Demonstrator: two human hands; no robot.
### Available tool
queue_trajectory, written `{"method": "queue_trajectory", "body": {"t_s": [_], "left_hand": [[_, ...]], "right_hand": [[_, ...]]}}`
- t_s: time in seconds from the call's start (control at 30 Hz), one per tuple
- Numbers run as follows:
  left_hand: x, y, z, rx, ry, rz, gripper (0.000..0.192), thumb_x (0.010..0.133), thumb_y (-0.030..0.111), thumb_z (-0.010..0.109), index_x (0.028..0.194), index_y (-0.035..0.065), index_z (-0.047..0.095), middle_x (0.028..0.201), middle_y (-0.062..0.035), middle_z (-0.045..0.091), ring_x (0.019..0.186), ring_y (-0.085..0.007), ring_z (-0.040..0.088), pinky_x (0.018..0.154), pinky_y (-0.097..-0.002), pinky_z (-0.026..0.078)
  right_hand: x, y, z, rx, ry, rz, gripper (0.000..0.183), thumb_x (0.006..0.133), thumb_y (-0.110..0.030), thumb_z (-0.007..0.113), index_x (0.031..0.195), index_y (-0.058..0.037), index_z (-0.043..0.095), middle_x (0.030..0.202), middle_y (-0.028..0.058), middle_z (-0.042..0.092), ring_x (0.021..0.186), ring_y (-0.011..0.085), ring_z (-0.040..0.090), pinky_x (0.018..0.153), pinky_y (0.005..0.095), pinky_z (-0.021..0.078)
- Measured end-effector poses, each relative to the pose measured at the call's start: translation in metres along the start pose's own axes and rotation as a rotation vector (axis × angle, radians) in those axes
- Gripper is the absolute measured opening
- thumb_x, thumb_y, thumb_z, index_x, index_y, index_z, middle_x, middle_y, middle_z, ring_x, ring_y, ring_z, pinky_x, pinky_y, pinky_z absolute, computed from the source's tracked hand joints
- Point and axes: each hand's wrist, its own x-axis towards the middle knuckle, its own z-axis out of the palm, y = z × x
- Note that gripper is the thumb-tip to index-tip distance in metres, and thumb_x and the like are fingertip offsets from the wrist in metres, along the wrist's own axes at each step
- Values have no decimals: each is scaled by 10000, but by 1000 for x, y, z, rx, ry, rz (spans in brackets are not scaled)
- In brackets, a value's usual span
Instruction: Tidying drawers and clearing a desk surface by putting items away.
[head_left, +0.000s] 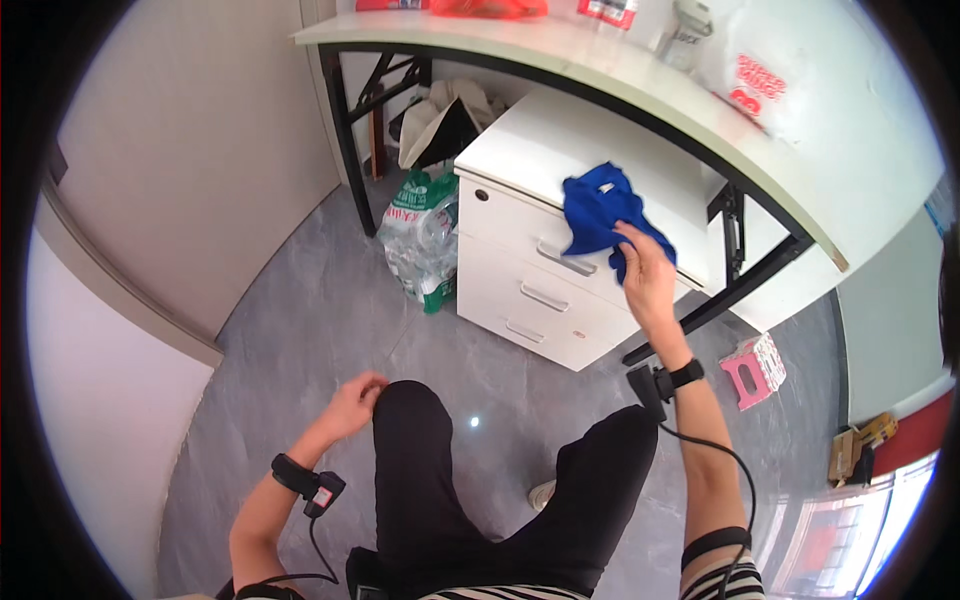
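Note:
A blue cloth (604, 206) with a small white tag lies partly on the white drawer cabinet (517, 142) and hangs over its front edge. My right hand (646, 274) pinches the cloth near its lower right part, between thumb and fingers, in front of the top drawer. The top drawer's handle (566, 259) is partly covered by the cloth. Beside my left knee, my left hand (360, 403) has curled fingers; nothing shows in it, and its palm side is hidden. Both wrists wear black straps with small cabled devices.
Over the cabinet stands a white table (630, 64) with black metal legs, bearing a bottle and plastic bags. A bag of plastic bottles (420, 240) leans at the cabinet's left side. A pink step stool (754, 371) is on the floor at right. A door (195, 135) is at left.

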Motion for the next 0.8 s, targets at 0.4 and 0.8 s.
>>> {"method": "queue_trajectory", "body": {"t_s": [0.4,0.8], "left_hand": [[-22,80,41,525,189,547,144,735,176,657,832,72,636,864,-59,646,849,-272,594,742,-383,458],[-69,-89,1,-248,-139,-196,480,974,375,322,1283,38,469,1190,-88,547,1071,-211,542,872,-368,474]], "right_hand": [[-210,-47,50,262,-880,630,385,881,-356,518,936,3,646,894,193,654,883,309,623,782,376,471],[-133,-31,-51,212,-676,628,261,863,-298,621,862,-41,665,584,28,537,553,75,489,500,274,410]]}}
